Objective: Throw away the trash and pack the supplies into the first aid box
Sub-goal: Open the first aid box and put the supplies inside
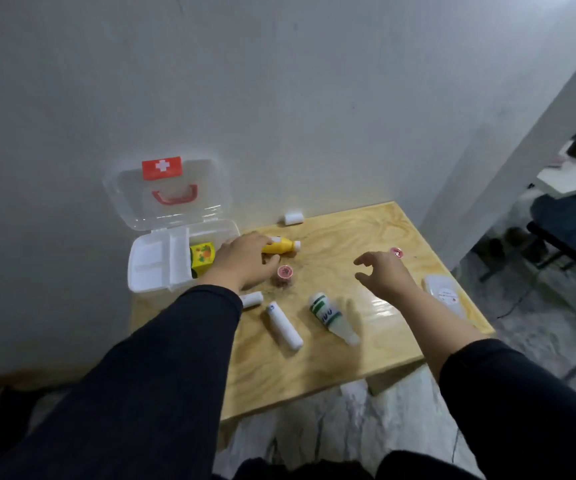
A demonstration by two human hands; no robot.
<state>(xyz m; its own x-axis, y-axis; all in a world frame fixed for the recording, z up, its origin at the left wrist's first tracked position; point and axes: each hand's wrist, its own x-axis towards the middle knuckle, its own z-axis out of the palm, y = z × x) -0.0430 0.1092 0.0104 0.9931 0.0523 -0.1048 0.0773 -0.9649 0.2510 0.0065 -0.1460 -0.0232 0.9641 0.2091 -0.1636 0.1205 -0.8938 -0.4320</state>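
1. Left hand [241,259] wrapped round yellow bottle [279,245], lying on table [366,237] just beside open first aid box [162,261].
2. Right hand [385,275] over table, fingers spread, holding nothing.
3. Yellow carton [202,258] inside box.

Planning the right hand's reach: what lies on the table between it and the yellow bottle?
In the head view, only bare wooden table lies between the right hand and the yellow bottle; the pink-lidded cup sits just below that line.
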